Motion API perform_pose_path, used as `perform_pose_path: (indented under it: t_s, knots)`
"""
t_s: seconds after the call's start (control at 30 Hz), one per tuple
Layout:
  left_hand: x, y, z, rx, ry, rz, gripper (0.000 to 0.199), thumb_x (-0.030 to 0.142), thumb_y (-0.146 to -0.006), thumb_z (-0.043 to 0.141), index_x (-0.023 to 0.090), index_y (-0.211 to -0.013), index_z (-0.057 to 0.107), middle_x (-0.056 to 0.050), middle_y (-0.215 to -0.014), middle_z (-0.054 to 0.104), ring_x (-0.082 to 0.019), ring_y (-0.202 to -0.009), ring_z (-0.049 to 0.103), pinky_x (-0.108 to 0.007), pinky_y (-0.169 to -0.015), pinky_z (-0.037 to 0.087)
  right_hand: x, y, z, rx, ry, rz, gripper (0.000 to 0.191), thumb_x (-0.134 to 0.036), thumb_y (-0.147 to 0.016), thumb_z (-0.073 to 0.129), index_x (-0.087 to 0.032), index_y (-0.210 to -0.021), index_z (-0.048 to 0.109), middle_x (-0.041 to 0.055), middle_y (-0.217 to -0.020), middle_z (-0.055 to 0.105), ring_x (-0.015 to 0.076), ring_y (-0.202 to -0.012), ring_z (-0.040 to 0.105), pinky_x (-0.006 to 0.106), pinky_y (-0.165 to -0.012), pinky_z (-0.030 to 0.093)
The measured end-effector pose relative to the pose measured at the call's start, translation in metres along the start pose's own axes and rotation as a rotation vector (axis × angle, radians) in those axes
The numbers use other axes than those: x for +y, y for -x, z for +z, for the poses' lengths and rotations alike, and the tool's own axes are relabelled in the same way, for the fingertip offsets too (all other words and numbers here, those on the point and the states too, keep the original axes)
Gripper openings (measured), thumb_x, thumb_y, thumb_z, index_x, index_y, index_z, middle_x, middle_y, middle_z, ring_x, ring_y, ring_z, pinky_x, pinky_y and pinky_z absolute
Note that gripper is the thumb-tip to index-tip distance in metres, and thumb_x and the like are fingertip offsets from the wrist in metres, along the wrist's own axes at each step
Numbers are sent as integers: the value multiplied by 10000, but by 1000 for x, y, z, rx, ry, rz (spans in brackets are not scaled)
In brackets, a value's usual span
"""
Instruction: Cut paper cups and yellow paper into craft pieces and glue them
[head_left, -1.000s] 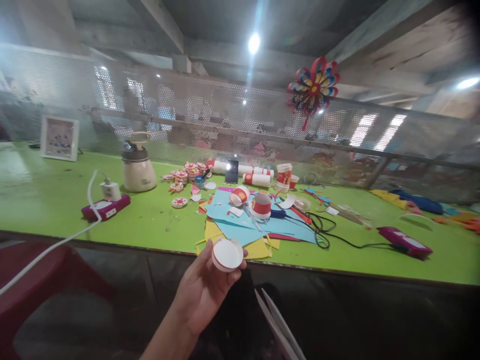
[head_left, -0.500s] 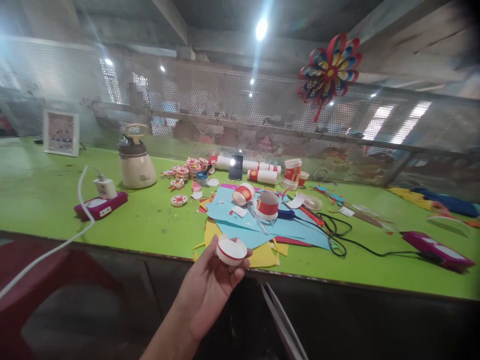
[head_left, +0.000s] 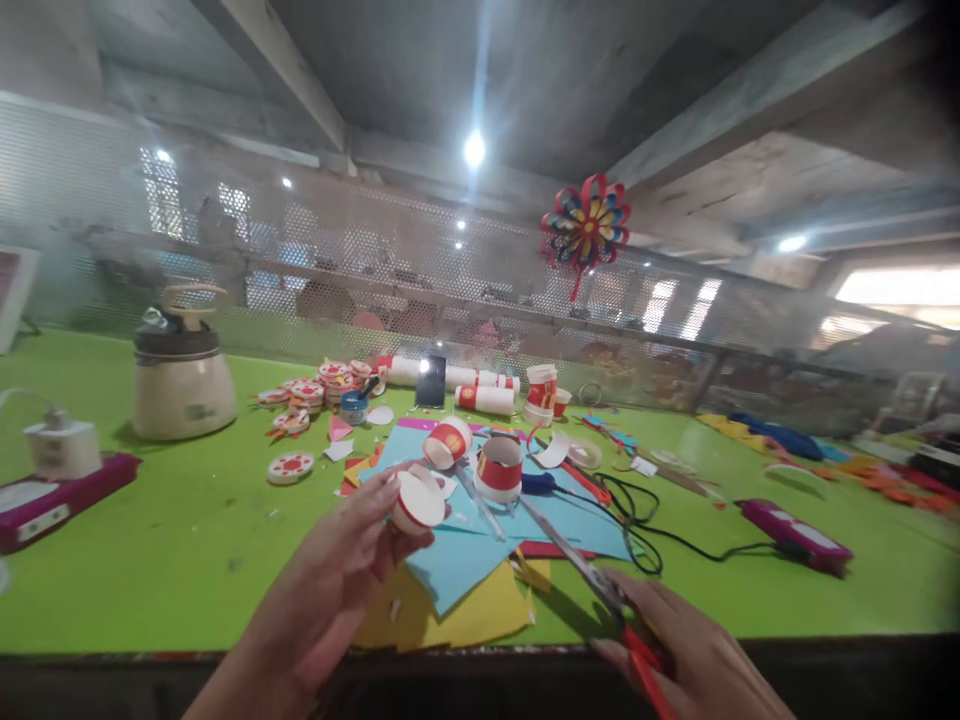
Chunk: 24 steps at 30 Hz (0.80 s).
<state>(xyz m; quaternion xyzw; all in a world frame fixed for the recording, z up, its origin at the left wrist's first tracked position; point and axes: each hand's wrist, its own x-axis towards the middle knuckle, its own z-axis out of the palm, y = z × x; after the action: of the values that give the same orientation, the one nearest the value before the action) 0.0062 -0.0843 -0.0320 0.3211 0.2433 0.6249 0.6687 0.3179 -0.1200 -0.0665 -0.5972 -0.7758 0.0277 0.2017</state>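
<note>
My left hand (head_left: pixel 345 560) holds the cut-off base of a paper cup (head_left: pixel 420 502), its white round face tilted toward me. In my right hand (head_left: pixel 675 630) is a pair of scissors (head_left: pixel 592 572) with red handles, the blades pointing up and left over the sheets. Beyond the cup base, a cut red-and-white cup ring (head_left: pixel 498 468) stands beside a tipped cup piece (head_left: pixel 448 442). Both rest on light blue paper (head_left: pixel 442 570), with yellow paper (head_left: pixel 480 612) under it. A blue-handled tool with a black cord (head_left: pixel 538 484) lies to the right of the ring.
Stacked red-and-white discs (head_left: pixel 334 385), a blue jar (head_left: pixel 354 407) and a phone (head_left: pixel 430 382) stand farther back. Long stacks of paper cups (head_left: pixel 486 400) lie behind. At left are a beige pot (head_left: pixel 185 390) and a purple power strip (head_left: pixel 67 500); another power strip (head_left: pixel 795 535) lies right.
My view has shifted right and tilted up. My left hand has raised and tipped the cup base over the papers. My right hand has come into view with the scissors, which moved up over the table.
</note>
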Motion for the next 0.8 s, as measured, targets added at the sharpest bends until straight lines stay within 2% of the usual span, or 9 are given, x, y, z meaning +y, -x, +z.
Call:
perform_pose_path:
  t_s: [0.07, 0.17, 0.23, 0.33, 0.4, 0.57, 0.7, 0.8]
  knots:
    - [14, -18, 0, -41, -22, 30, 167, 171, -849, 617, 93, -967, 706, -105, -925, 722, -207, -822, 694, -273, -692, 589, -3, -18, -7, -68, 117, -1, 471, -367, -842, 623, -260, -1299, 585, 111, -1158, 664, 279, -1041, 650, 372, -888, 530]
    - [27, -46, -3, -80, 13, 39, 196, 171, -879, 547, 91, -997, 681, -114, -873, 717, -209, -769, 701, -261, -614, 571, -8, -38, -17, -207, 159, -30, 474, -293, -805, 646, -276, -1277, 593, 98, -1114, 653, 277, -1013, 632, 403, -891, 497]
    - [28, -63, -6, -115, 4, 54, 234, 162, -887, 521, 113, -1073, 656, -88, -867, 707, -176, -734, 690, -252, -615, 559, -9, -50, -23, -283, 130, -68, 433, -321, -808, 646, -269, -1237, 606, 85, -1095, 648, 269, -1000, 617, 393, -881, 481]
    - [20, -79, -9, -199, -199, 76, 280, 174, -869, 554, 153, -1140, 620, -70, -942, 690, -153, -780, 671, -247, -669, 543, -6, -69, -26, -319, 121, -95, 441, -355, -805, 651, -227, -1224, 606, 109, -1118, 637, 294, -1020, 592, 412, -883, 456]
    - [12, -83, -10, -248, -323, 63, 348, 207, -831, 619, 164, -1177, 604, -84, -992, 684, -175, -811, 664, -284, -700, 538, -4, -80, -23, -323, 122, -110, 454, -346, -794, 660, -200, -1221, 610, 125, -1110, 639, 313, -1023, 583, 424, -877, 445]
    - [4, -80, -9, -296, -568, 91, 509, 213, -691, 774, 153, -1174, 625, -105, -992, 693, -211, -828, 637, -346, -739, 509, -6, -92, -13, -350, 69, -184, 329, -350, -815, 642, -228, -1120, 655, 77, -1016, 673, 264, -924, 612, 365, -806, 458]
    - [3, -80, -12, -302, -700, 156, 505, 221, -648, 802, 168, -1124, 643, -119, -1092, 657, -250, -968, 610, -367, -781, 495, -1, -97, -9, -349, 51, -201, 369, -365, -831, 627, -208, -1165, 630, 94, -1061, 663, 268, -970, 603, 380, -845, 453]
    - [-1, -80, -15, -323, -833, 265, 503, 242, -670, 779, 191, -1146, 623, -120, -1207, 591, -256, -1057, 576, -384, -840, 482, 6, -102, -9, -367, 57, -207, 400, -362, -829, 628, -201, -1195, 621, 106, -1090, 656, 276, -997, 595, 391, -864, 451]
